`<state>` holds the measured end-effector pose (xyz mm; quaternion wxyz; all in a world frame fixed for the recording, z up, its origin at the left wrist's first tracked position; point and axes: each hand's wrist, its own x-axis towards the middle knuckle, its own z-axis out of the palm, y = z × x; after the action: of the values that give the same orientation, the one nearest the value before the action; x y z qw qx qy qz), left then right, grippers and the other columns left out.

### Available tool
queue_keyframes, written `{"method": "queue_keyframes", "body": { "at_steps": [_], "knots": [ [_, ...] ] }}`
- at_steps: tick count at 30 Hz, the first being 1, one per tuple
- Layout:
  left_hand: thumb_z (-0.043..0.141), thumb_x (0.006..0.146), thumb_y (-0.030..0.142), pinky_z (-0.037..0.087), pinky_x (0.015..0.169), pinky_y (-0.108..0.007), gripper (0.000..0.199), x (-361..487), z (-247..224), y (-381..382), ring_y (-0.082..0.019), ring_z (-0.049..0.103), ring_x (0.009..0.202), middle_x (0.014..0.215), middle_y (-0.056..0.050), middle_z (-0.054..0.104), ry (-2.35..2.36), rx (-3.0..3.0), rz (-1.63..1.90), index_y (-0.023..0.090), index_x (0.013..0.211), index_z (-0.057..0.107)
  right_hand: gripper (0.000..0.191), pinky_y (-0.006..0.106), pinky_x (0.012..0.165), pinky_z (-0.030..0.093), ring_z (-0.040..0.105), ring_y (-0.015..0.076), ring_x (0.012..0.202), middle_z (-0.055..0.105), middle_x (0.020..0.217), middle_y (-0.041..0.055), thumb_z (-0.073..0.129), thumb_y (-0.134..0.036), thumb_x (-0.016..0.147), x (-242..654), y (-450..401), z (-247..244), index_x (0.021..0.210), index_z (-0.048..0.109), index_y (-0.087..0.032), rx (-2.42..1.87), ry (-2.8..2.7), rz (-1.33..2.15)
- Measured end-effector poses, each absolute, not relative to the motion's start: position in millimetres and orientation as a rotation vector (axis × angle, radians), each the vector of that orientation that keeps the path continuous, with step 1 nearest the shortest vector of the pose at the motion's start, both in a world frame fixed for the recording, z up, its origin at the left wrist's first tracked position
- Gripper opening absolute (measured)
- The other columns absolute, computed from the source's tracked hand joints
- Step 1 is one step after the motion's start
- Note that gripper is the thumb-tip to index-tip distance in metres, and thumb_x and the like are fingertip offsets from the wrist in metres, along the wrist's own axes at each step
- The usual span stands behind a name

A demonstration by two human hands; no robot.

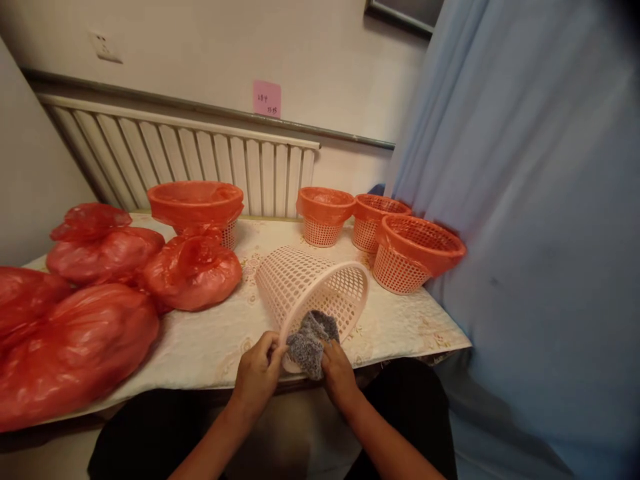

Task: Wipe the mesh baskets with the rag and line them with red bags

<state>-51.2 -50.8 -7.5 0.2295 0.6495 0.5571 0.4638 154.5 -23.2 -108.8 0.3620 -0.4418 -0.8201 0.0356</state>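
Note:
A pale pink perforated plastic basket (287, 277) lies on its side on the cloth-covered table (215, 347), its round mouth turned toward me. My left hand (260, 367) pinches the basket's rim at the lower left. In my right hand (339, 375) is a bunched grey cloth (313, 343), held at the basket's mouth against the lower rim. The cloth hides part of the rim and of my right fingertips.
Several tied red plastic bags (110, 320) fill the table's left side. Behind stand baskets lined with red bags, one at the back left (230, 233) and others at the right (400, 270). A radiator (225, 157) lines the wall; a blue curtain (525, 233) hangs at the right.

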Motion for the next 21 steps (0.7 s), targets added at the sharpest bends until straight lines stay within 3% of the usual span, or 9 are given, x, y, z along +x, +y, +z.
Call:
{"method": "queue_keyframes", "body": {
  "at_steps": [4, 7, 11, 16, 21],
  "knots": [
    [0.046, 0.089, 0.040, 0.042, 0.059, -0.025, 0.022, -41.1, -14.7, -53.7, -0.015, 0.054, 0.059, 0.065, 0.004, 0.056, 1.503, 1.738, 1.335, 0.022, 0.080, 0.054, 0.052, 0.048, 0.105, 0.040, 0.054, 0.0243, 0.112, 0.062, 0.123, 0.0099, 0.038, 0.003, 0.076, 160.1, -20.2, -120.1, 0.117, 0.063, -0.019, -1.246, -2.057, 0.126],
    [0.040, 0.091, 0.037, 0.045, 0.062, -0.027, 0.023, -30.3, -46.2, -56.8, -0.017, 0.058, 0.064, 0.069, 0.000, 0.060, 1.491, 1.751, 1.325, 0.022, 0.079, 0.053, 0.064, 0.043, 0.101, 0.045, 0.056, 0.0230, 0.110, 0.064, 0.117, 0.0108, 0.039, 0.004, 0.067, 143.1, -29.1, -118.6, 0.124, 0.057, -0.017, -1.212, -1.940, 0.274],
    [0.039, 0.085, 0.032, 0.049, 0.069, -0.031, 0.020, -27.0, -74.3, -57.3, -0.020, 0.063, 0.075, 0.081, -0.005, 0.067, 1.492, 1.756, 1.329, 0.021, 0.087, 0.055, 0.072, 0.041, 0.104, 0.043, 0.051, 0.0227, 0.121, 0.056, 0.131, 0.0109, 0.043, -0.002, 0.069, 113.4, -45.5, -104.8, 0.139, 0.041, -0.019, -1.043, -1.885, 0.332],
    [0.045, 0.086, 0.034, 0.042, 0.059, -0.027, 0.021, -45.2, -48.0, -49.8, -0.017, 0.054, 0.059, 0.061, 0.002, 0.055, 1.554, 1.756, 1.328, 0.023, 0.069, 0.048, 0.052, 0.039, 0.099, 0.045, 0.052, 0.0221, 0.115, 0.060, 0.123, 0.0103, 0.043, -0.005, 0.082, 114.3, -44.1, -97.2, 0.130, 0.052, -0.019, -1.028, -2.051, 0.273],
    [0.049, 0.088, 0.038, 0.040, 0.058, -0.025, 0.020, -55.1, -3.7, -47.3, -0.015, 0.053, 0.057, 0.062, 0.004, 0.055, 1.515, 1.831, 1.293, 0.022, 0.078, 0.055, 0.045, 0.051, 0.101, 0.040, 0.048, 0.0262, 0.117, 0.060, 0.126, 0.0130, 0.039, -0.001, 0.082, 158.2, -20.1, -121.8, 0.116, 0.063, -0.018, -1.175, -2.094, 0.021]
  ]
}}
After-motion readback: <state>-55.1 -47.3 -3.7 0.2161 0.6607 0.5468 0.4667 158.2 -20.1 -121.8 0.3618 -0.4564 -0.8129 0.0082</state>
